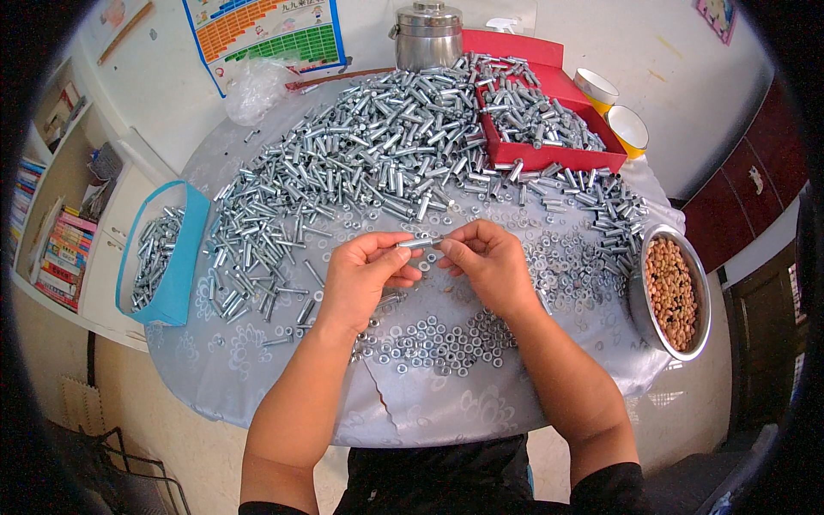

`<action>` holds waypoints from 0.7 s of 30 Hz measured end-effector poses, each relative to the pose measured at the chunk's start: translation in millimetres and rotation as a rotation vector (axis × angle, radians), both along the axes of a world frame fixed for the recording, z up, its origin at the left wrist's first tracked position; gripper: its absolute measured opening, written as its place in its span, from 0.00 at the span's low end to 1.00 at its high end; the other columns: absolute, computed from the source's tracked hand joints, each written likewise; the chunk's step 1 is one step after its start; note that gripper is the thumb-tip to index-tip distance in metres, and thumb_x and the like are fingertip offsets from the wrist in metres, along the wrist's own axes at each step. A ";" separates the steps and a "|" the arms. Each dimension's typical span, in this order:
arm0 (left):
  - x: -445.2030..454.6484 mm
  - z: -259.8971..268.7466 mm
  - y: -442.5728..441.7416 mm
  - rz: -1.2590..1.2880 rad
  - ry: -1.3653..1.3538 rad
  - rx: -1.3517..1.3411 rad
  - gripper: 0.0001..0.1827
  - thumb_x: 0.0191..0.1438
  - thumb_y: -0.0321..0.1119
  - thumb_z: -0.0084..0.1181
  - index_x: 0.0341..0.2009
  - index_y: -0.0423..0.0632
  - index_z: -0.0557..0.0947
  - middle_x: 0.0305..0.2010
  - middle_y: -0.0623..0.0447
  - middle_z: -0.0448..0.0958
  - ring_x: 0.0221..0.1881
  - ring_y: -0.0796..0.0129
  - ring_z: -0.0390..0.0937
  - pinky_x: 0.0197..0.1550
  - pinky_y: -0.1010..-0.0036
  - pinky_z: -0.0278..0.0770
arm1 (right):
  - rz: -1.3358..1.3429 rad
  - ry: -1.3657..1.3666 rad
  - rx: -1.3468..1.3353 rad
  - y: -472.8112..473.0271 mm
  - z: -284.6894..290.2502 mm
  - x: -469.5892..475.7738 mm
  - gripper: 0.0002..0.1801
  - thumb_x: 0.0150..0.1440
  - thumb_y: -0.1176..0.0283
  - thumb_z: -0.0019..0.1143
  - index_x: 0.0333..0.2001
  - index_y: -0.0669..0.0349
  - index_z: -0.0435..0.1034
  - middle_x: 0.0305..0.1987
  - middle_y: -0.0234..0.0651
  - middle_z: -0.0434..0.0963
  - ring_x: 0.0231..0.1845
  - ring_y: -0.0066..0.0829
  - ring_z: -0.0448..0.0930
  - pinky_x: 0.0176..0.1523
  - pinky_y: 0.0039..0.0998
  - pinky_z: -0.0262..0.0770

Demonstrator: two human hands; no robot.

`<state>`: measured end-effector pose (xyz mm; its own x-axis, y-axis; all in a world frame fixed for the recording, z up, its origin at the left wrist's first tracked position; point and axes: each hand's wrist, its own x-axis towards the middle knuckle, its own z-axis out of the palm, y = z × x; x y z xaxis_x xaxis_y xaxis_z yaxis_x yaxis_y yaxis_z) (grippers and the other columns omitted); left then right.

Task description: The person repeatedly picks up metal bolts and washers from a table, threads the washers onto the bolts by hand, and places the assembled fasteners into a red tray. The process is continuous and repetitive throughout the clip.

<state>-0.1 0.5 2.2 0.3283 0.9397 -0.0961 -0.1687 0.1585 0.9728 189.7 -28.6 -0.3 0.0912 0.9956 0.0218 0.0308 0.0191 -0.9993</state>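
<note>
Above the middle of the table, my left hand [364, 267] pinches one end of a shiny metal sleeve anchor [417, 243] between thumb and fingers. My right hand [484, 264] grips its other end, and those fingertips hide the tip. The anchor lies roughly level between them. Below the hands, a cluster of hex nuts [444, 347] is spread on the grey patterned tablecloth [450, 412]. Loose washers and nuts [560, 270] lie to the right. Beyond the hands rises a large heap of metal sleeves [393, 135], with long bolts [257, 257] at its left side.
A blue bin [196, 257] of anchors stands at the left edge. At the back right is an open red box [541, 156] full of sleeves, near yellow-and-white bowls [627, 129]. A steel bowl [703, 309] of beans or nuts, a steel pot [428, 45] and a plastic bag [257, 90] line the rim.
</note>
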 end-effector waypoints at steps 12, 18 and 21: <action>-2.1 -0.2 0.7 -0.055 -0.034 -0.053 0.14 0.56 0.27 0.55 0.47 0.37 0.78 0.39 0.46 0.81 0.31 0.68 0.80 0.33 0.76 0.81 | 0.120 0.150 -0.018 1.5 -1.5 3.7 0.11 0.56 0.73 0.61 0.41 0.69 0.73 0.34 0.35 0.80 0.32 0.22 0.80 0.35 0.22 0.74; -1.9 -0.4 1.9 -0.025 -0.060 -0.071 0.14 0.56 0.28 0.55 0.48 0.38 0.78 0.40 0.46 0.81 0.31 0.68 0.80 0.33 0.76 0.81 | 0.011 -0.025 0.002 1.7 -1.1 3.5 0.10 0.55 0.71 0.61 0.39 0.66 0.75 0.33 0.35 0.80 0.31 0.24 0.79 0.35 0.24 0.74; -3.5 -0.5 4.6 0.054 -0.087 -0.063 0.14 0.56 0.29 0.55 0.47 0.38 0.78 0.40 0.46 0.81 0.31 0.69 0.80 0.34 0.76 0.80 | 0.002 -0.599 0.325 7.7 -7.6 12.7 0.09 0.51 0.71 0.62 0.37 0.61 0.76 0.32 0.36 0.79 0.33 0.33 0.79 0.39 0.31 0.74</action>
<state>-3.6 5.1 1.6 0.2870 0.9492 -0.1289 -0.2616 0.2071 0.9427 202.4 -20.9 -7.8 -0.0319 0.9301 0.3660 0.5767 0.3162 -0.7533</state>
